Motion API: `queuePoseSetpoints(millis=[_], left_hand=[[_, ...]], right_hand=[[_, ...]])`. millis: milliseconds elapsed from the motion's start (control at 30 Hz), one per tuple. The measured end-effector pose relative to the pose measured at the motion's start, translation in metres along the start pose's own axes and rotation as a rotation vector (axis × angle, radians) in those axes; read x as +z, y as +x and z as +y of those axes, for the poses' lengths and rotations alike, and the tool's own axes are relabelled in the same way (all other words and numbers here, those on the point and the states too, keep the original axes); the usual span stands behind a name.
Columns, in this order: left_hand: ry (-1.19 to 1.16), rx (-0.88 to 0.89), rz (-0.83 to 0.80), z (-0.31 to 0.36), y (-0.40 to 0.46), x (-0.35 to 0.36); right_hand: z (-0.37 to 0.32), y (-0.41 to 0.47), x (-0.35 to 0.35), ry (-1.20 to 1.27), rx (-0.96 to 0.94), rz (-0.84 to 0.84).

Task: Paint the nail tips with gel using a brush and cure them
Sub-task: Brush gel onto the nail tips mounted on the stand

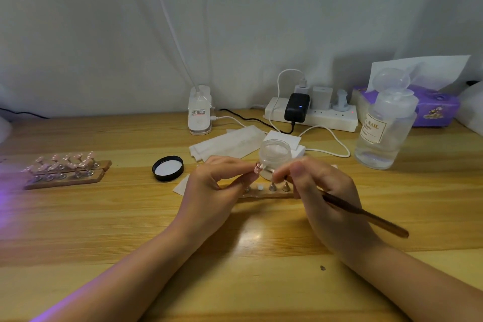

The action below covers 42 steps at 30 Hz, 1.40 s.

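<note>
A small pink nail tip [258, 168] is pinched between the fingertips of the left hand [214, 191], held up just in front of the open gel jar [275, 155]. The right hand [324, 196] has its fingers curled around a brown-handled brush [366, 214], whose tip meets the nail tip. Beneath both hands lies a wooden holder strip [264, 193] with little metal stands on it. Just left of the left hand sits the jar's black lid [168, 168], upturned. Well out to the left, another wooden strip carries a row of pink nail tips [65, 167]. Beyond the hands lie white wipes [230, 142], a white clip-base lamp [200, 110] and a power strip [313, 115] with chargers plugged in. Off to the right stand a clear pump bottle [384, 128] and a purple tissue box [433, 107]. The bench [104, 230] is pale, glossy wood with a purple glow at its left edge; a white curtain [130, 21] hangs behind.
</note>
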<state>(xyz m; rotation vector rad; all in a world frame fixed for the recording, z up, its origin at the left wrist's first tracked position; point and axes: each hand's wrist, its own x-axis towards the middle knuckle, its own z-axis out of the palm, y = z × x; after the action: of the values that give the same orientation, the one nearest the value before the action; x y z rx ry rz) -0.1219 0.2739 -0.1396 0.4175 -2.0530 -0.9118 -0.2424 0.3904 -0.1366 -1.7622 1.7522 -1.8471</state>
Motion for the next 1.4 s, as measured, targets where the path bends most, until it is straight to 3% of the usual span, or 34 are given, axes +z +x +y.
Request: queuePoseSetpoints(millis=[167,433,700,1167,1400], left_hand=[[-0.025,-0.029,0.001,0.0031,-0.0001,0.0002],[-0.049,-0.052,-0.006,0.0053,-0.0005,-0.0010],[-0.077,-0.076,0.046,0.0043,-0.0013,-0.0006],[-0.082,-0.078,0.022,0.0071,-0.0012,-0.0014],[-0.091,-0.084,0.023,0.0077,-0.0007,-0.0012]], right_hand=[[0.0007,-0.0048,-0.0008,0.135,0.016,0.021],[-0.0005,-0.0027,-0.0029,0.140,0.027,0.120],[-0.0044,-0.0008,-0.0005,-0.040,-0.003,0.019],[-0.0008,-0.0057,-0.0009,0.160,0.025,-0.012],[0.0003,-0.0031,0.0001,0.111,0.068,-0.029]])
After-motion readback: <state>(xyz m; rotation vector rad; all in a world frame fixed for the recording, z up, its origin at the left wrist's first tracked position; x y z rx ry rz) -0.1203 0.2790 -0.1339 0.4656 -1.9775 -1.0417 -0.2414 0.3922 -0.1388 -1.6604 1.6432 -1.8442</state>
